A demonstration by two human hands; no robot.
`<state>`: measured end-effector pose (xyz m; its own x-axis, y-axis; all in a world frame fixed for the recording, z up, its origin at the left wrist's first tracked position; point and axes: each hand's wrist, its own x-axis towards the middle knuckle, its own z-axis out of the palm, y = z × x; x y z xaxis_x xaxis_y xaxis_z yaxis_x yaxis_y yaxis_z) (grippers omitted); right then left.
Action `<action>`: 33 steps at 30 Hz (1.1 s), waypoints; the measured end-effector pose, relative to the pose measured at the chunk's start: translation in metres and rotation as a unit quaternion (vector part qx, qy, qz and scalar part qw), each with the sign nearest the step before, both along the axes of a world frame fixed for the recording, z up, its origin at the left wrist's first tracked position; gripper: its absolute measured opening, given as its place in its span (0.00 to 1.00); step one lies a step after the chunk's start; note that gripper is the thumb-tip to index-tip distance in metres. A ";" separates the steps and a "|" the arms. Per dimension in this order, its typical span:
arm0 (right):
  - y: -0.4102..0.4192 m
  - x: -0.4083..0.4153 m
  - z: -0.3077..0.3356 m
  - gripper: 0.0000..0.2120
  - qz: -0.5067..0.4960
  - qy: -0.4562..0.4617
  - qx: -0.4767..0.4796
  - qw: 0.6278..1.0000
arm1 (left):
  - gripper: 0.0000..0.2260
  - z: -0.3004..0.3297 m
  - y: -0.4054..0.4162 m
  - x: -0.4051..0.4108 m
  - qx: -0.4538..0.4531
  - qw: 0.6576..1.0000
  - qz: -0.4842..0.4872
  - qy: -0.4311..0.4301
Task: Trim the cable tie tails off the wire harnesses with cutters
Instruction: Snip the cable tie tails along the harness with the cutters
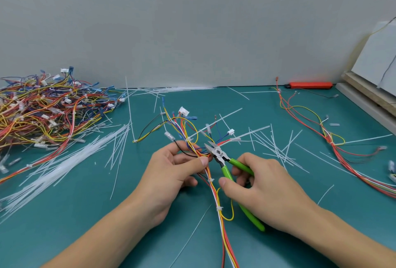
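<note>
A multicoloured wire harness (216,195) runs from the bottom centre up to the middle of the green mat. My left hand (171,173) pinches it between thumb and fingers just above a white cable tie (210,180). My right hand (261,184) grips the green-handled cutters (225,160). Their metal jaws (209,145) point up and left, slightly parted, right beside the harness above my left thumb. Long white tie tails (250,133) stick out from the harness to the right. A second tie (219,208) sits lower on the bundle.
A large heap of harnesses (42,109) fills the left. Loose white cable ties (64,165) and cut tails (276,150) litter the mat. Another harness (330,139) lies at the right. A red utility knife (309,85) rests by the wall, with boards (368,94) at the far right.
</note>
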<state>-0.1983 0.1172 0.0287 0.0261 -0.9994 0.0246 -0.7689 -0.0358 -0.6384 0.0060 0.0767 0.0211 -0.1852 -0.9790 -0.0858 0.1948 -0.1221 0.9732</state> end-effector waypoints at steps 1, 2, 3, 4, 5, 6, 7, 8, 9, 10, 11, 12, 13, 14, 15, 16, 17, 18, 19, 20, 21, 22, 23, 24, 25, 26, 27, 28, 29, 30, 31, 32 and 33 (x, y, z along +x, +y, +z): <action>-0.001 -0.001 0.000 0.25 0.003 0.000 0.000 1.000 | 0.16 0.001 0.000 -0.001 -0.001 1.000 0.002 0.000; -0.001 -0.001 -0.001 0.24 0.007 0.001 0.001 1.000 | 0.18 0.001 0.000 -0.001 -0.001 1.000 0.004 0.000; -0.002 -0.002 -0.001 0.24 0.013 0.001 0.002 1.000 | 0.18 0.001 0.000 -0.001 0.000 1.000 0.006 0.000; -0.003 -0.003 -0.001 0.23 0.021 0.001 0.003 1.000 | 0.17 0.001 0.000 -0.001 0.001 1.000 0.008 0.000; -0.003 -0.003 0.000 0.22 0.030 0.001 0.006 1.000 | 0.15 0.000 0.000 -0.001 0.003 1.000 0.010 -0.001; -0.003 -0.004 -0.001 0.20 0.038 0.001 0.009 0.999 | 0.13 0.000 0.000 -0.001 0.004 1.000 0.011 -0.002; -0.004 -0.005 -0.001 0.19 0.042 0.002 0.012 0.999 | 0.12 -0.001 0.000 -0.001 0.004 1.000 0.012 -0.005; -0.004 -0.005 -0.001 0.18 0.044 0.004 0.013 0.999 | 0.11 -0.001 0.000 -0.001 0.004 1.000 0.011 -0.007; -0.004 -0.005 0.000 0.17 0.044 0.005 0.013 0.999 | 0.11 -0.001 0.000 -0.001 0.003 1.000 0.011 -0.009; -0.004 -0.005 0.000 0.18 0.045 0.005 0.011 0.999 | 0.11 0.000 0.001 -0.001 0.003 1.000 0.011 -0.008; -0.003 -0.005 0.000 0.18 0.045 0.003 0.010 0.999 | 0.11 0.000 0.001 -0.001 0.003 1.000 0.012 -0.008; -0.003 -0.004 0.000 0.18 0.045 0.002 0.010 0.999 | 0.11 0.000 0.001 -0.001 0.002 1.000 0.011 -0.008; -0.003 -0.004 0.000 0.18 0.043 -0.002 0.010 0.999 | 0.11 0.000 0.001 -0.001 0.002 1.000 0.011 -0.008; -0.003 -0.003 0.000 0.19 0.039 -0.007 0.010 0.999 | 0.11 0.000 0.001 -0.001 0.002 1.000 0.009 -0.009; -0.002 -0.002 0.001 0.21 0.032 -0.014 0.009 0.999 | 0.11 0.000 0.001 -0.001 0.001 1.000 0.008 -0.009; -0.001 -0.001 0.000 0.24 0.025 -0.022 0.007 0.999 | 0.11 0.000 0.001 -0.001 0.000 1.000 0.007 -0.009; 0.000 0.000 0.000 0.25 0.020 -0.027 0.005 0.999 | 0.11 -0.001 0.001 -0.001 0.000 1.000 0.007 -0.008; 0.000 0.001 0.000 0.26 0.019 -0.029 0.003 0.999 | 0.11 -0.001 0.001 -0.001 0.000 1.000 0.007 -0.008; 0.001 0.001 0.000 0.26 0.018 -0.029 0.002 0.999 | 0.11 -0.001 0.001 0.000 0.000 1.000 0.006 -0.008; 0.001 0.002 0.000 0.27 0.019 -0.027 0.002 0.999 | 0.11 -0.001 0.001 0.000 -0.001 1.000 0.006 -0.008; 0.001 0.002 0.001 0.27 0.019 -0.025 0.003 1.000 | 0.10 -0.001 0.001 0.000 -0.001 1.000 0.005 -0.007; 0.001 0.001 0.001 0.27 0.019 -0.023 0.004 1.000 | 0.10 -0.001 0.001 0.000 -0.001 1.000 0.006 -0.007; 0.001 0.001 0.001 0.27 0.019 -0.022 0.005 1.000 | 0.10 -0.001 0.001 0.000 -0.002 1.000 0.007 -0.007; 0.001 0.001 0.001 0.27 0.020 -0.021 0.005 1.000 | 0.10 -0.001 0.001 0.000 -0.001 1.000 0.007 -0.006; 0.001 0.001 0.001 0.27 0.020 -0.020 0.004 1.000 | 0.10 -0.001 0.001 -0.001 -0.001 1.000 0.007 -0.007; 0.001 0.001 0.001 0.27 0.020 -0.019 0.004 1.000 | 0.10 -0.001 0.000 -0.001 0.000 1.000 0.007 -0.007; 0.001 0.001 0.001 0.27 0.020 -0.017 0.004 1.000 | 0.10 -0.001 0.000 -0.001 -0.001 1.000 0.008 -0.008; 0.001 0.001 0.001 0.27 0.020 -0.016 0.005 1.000 | 0.10 -0.002 0.000 0.000 -0.001 1.000 0.008 -0.008; 0.001 0.001 0.001 0.27 0.020 -0.016 0.006 1.000 | 0.10 -0.002 0.000 0.000 -0.002 1.000 0.007 -0.009; 0.001 0.001 0.001 0.27 0.020 -0.016 0.007 1.000 | 0.10 -0.002 0.000 0.000 -0.002 1.000 0.006 -0.009; 0.001 0.001 0.002 0.27 0.019 -0.017 0.008 1.000 | 0.10 -0.002 0.000 0.000 -0.002 1.000 0.006 -0.009; 0.001 0.001 0.002 0.27 0.019 -0.017 0.009 1.000 | 0.10 -0.002 0.000 0.000 -0.002 1.000 0.005 -0.008; 0.001 0.001 0.002 0.27 0.018 -0.016 0.010 1.000 | 0.10 -0.002 0.000 0.000 -0.002 1.000 0.004 -0.008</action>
<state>-0.1974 0.1183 0.0305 0.0623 -0.9980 0.0064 -0.7468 -0.0509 -0.6631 0.0059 0.0763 0.0189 -0.1761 -0.9807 -0.0854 0.1809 -0.1175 0.9765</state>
